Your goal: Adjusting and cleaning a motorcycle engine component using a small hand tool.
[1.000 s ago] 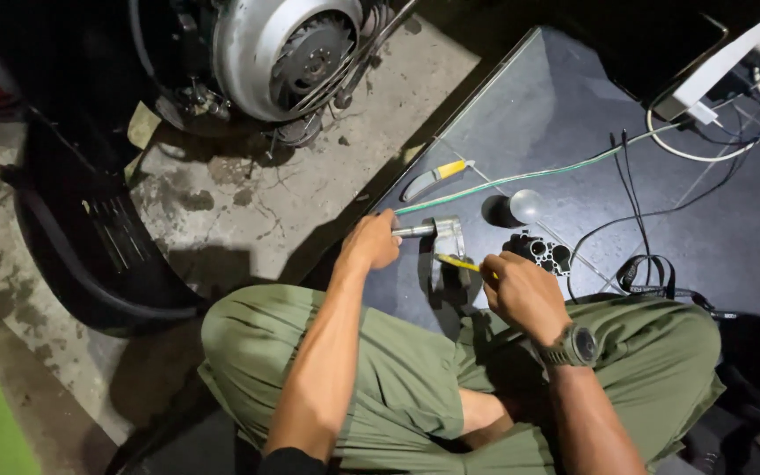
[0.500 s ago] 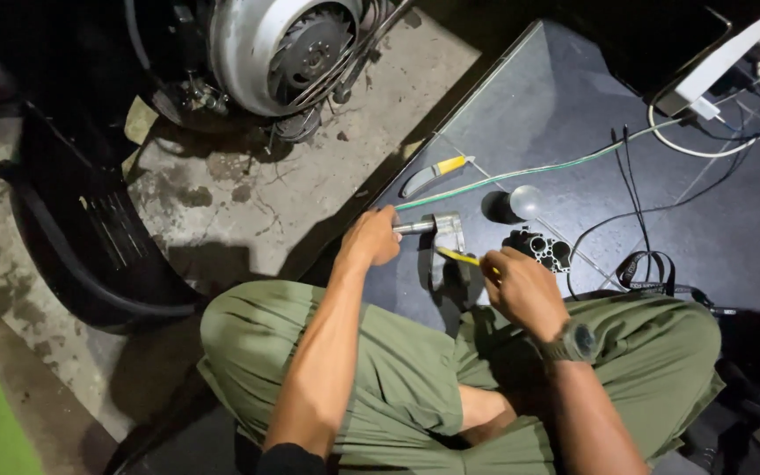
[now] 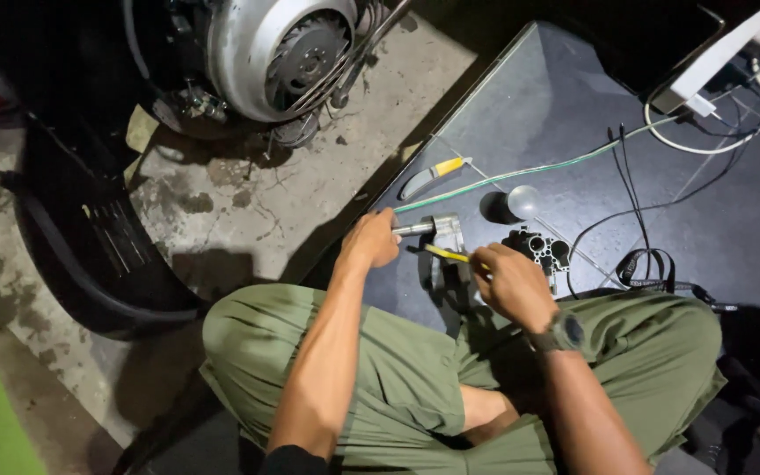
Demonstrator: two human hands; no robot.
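Note:
I sit cross-legged in green trousers at the edge of a dark board (image 3: 573, 114). My left hand (image 3: 371, 239) grips the round stub of a small grey metal part (image 3: 444, 239) that rests on the board. My right hand (image 3: 505, 283), with a watch on its wrist, holds a thin yellow-handled tool (image 3: 447, 254) whose tip meets the metal part. A black multi-holed block (image 3: 540, 249) and a small round bulb (image 3: 522, 201) lie just beyond my right hand.
A yellow-handled knife (image 3: 433, 174) and a green wire (image 3: 529, 171) lie on the board. Black cables (image 3: 635, 211) and a white power strip (image 3: 714, 62) are at the right. A scooter's silver engine cover (image 3: 279, 53) and black bodywork (image 3: 90, 229) stand on cracked concrete to the left.
Both hands stay on the metal part with only slight shifts. The view has drifted a little.

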